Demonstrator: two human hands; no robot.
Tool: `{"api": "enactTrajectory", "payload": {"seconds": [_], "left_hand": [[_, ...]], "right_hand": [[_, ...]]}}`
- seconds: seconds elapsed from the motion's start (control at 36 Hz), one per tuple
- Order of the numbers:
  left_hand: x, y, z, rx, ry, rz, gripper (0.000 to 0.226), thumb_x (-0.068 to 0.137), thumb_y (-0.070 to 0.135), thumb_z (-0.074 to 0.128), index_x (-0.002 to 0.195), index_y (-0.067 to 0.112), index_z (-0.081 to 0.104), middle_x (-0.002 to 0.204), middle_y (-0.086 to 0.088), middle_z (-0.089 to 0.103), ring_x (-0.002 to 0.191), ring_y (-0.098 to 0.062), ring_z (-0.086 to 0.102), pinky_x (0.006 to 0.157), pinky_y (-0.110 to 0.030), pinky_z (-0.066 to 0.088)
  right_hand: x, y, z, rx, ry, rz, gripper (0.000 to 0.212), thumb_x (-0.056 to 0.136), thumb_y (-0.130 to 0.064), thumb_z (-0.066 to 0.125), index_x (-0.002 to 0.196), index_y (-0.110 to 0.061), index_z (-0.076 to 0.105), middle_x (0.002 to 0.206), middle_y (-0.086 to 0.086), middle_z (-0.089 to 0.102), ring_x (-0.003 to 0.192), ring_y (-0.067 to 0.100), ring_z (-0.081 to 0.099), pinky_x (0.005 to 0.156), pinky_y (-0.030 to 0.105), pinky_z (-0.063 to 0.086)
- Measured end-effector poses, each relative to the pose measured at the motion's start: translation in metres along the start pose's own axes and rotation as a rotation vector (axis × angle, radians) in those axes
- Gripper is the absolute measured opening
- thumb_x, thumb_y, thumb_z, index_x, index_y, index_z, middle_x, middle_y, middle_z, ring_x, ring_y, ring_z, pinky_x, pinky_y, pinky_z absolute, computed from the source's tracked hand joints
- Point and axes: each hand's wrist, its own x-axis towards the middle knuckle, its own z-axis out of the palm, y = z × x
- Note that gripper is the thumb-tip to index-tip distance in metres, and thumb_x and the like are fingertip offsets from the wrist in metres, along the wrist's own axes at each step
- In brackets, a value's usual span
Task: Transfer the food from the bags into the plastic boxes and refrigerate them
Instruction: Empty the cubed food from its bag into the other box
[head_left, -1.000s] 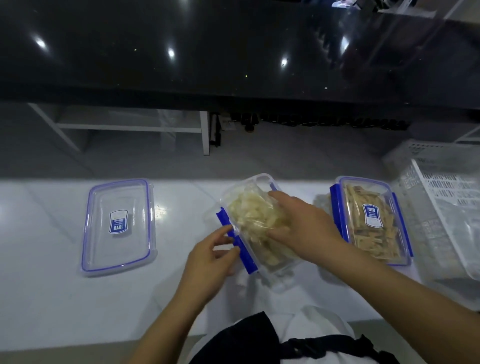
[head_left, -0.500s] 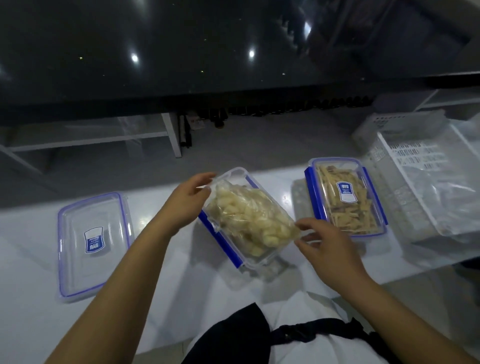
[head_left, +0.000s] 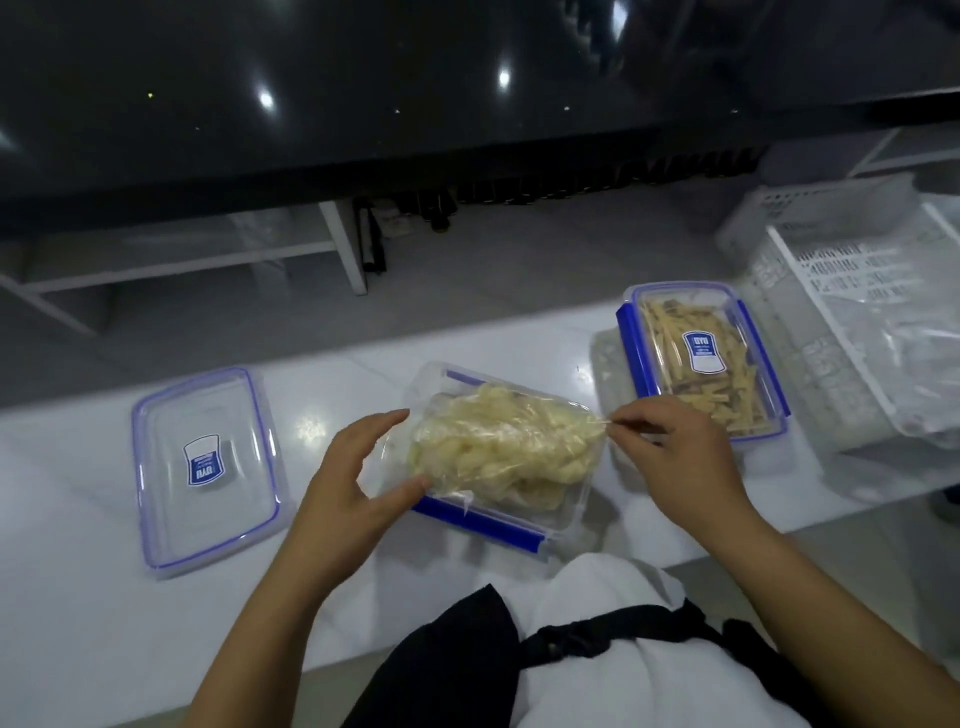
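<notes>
A clear plastic box with blue clips (head_left: 483, 522) stands on the white counter in front of me. A clear bag of pale yellow food pieces (head_left: 498, 441) lies in and over it. My left hand (head_left: 358, 478) cups the box's left end, thumb at its near corner, fingers apart. My right hand (head_left: 680, 452) pinches the bag's right end between thumb and finger. A loose clear lid with a blue rim (head_left: 205, 467) lies to the left. To the right stands a second box, lidded, with tan food strips (head_left: 701, 364) inside.
A white slatted plastic basket (head_left: 852, 291) with clear bags inside stands at the far right of the counter (head_left: 78, 597). Behind the counter drops a gap to a grey floor, under a glossy black surface. My white and black clothing fills the near edge.
The box has turned so that its long side faces me and now sits flat. My left hand came down from the far corner to the left end. My right hand took hold of the bag's end.
</notes>
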Motion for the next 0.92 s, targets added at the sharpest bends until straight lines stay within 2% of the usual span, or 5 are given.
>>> {"api": "enactTrajectory", "payload": {"seconds": [0.17,0.39,0.56,0.67,0.92], "left_hand": [[0.007,0.024,0.001,-0.031,0.084,0.12,0.025,0.075,0.054,0.071,0.1,0.05,0.073,0.131,0.036,0.055,0.122,0.019,0.045,0.089,-0.009,0.034],[0.026,0.051,-0.013,-0.442,0.232,0.197,0.014,0.078,0.027,0.076,0.082,0.04,0.081,0.115,0.014,0.073,0.112,-0.008,0.067,0.085,-0.02,0.054],[0.029,0.062,-0.022,-0.616,0.265,0.257,0.016,0.086,0.017,0.076,0.091,0.031,0.081,0.104,0.003,0.077,0.101,-0.012,0.071,0.083,-0.018,0.054],[0.033,0.054,-0.017,-0.549,0.15,0.145,0.033,0.073,0.031,0.079,0.105,0.033,0.077,0.109,0.003,0.077,0.104,-0.011,0.071,0.083,-0.018,0.054],[0.023,0.031,0.004,-0.445,0.026,0.051,0.041,0.076,0.028,0.078,0.117,0.032,0.071,0.114,0.011,0.075,0.108,-0.006,0.069,0.078,-0.011,0.053]], "right_hand": [[0.003,-0.011,-0.01,0.075,-0.002,-0.047,0.023,0.087,-0.004,0.073,0.086,-0.027,0.071,0.094,-0.015,0.068,0.091,-0.003,0.062,0.075,0.009,0.048],[0.01,-0.041,-0.039,0.151,0.02,-0.124,0.01,0.084,-0.001,0.074,0.091,-0.009,0.076,0.099,0.006,0.072,0.089,0.003,0.065,0.081,0.01,0.049],[0.008,-0.057,-0.05,0.179,0.114,-0.353,0.021,0.085,-0.011,0.075,0.09,-0.032,0.074,0.098,-0.011,0.07,0.095,0.011,0.068,0.082,0.019,0.054],[0.006,-0.048,-0.029,0.425,0.05,-0.094,0.026,0.082,-0.021,0.08,0.105,-0.029,0.074,0.105,-0.008,0.07,0.096,0.023,0.072,0.086,0.05,0.06],[-0.008,-0.01,0.005,0.628,-0.049,0.275,0.027,0.086,-0.014,0.075,0.11,-0.024,0.073,0.108,-0.005,0.075,0.1,0.012,0.071,0.095,0.051,0.056]]}}
